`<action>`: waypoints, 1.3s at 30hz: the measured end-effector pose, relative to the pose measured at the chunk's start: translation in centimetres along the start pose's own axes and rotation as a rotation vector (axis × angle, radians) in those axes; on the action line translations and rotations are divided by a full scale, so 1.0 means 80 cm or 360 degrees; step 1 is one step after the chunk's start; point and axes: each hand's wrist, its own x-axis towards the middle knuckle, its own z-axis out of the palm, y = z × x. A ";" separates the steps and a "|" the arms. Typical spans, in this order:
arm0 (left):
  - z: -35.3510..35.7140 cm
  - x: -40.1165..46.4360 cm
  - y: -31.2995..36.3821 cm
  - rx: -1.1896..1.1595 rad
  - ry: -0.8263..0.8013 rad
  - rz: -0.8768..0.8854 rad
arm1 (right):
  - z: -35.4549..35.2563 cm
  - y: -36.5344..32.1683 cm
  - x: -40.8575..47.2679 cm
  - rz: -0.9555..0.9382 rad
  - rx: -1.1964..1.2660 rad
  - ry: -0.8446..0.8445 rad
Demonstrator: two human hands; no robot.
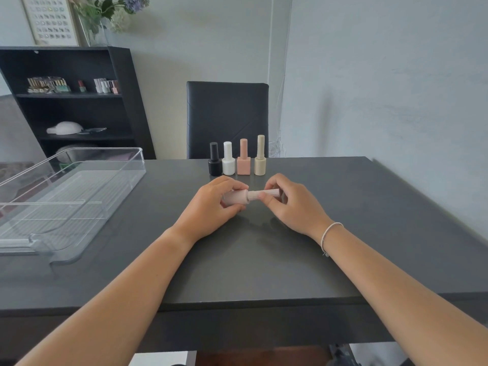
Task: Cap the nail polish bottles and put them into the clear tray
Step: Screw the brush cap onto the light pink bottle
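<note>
head view looks down on a dark grey table (pixel 237 260), the largest thing in sight, with a black chair (pixel 227 114) pushed in at its far edge and a dark shelf unit (pixel 79 101) against the wall to the far left. on the table's left side sits the clear tray (pixel 113 180), large and open-topped, with nothing visible inside it.

both forearms reach in from the near edge and meet near the table's middle. the left hand (pixel 211 207) wraps around the body of a pale pink bottle (pixel 235 198), which lies on its side, held just above or on the table; which of the two cannot be told. its body is mostly hidden inside the curled fingers. the right hand (pixel 290 204) pinches the ribbed cap (pixel 266 194) between thumb and fingertips, the cap sticking out to the right from the bottle's neck. a thin white bracelet (pixel 330 233) circles the right wrist.

just beyond the hands, four capped bottles stand upright in a close row near the far edge: a black bottle (pixel 214 161), a white bottle (pixel 228 159), a peach bottle (pixel 243 158) with a square base, and a beige bottle (pixel 260 157), the tallest.
</note>
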 end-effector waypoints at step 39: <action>0.001 0.001 -0.003 -0.0031 -0.0005 -0.0038 | 0.001 0.002 0.004 0.0019 0.0161 0.0133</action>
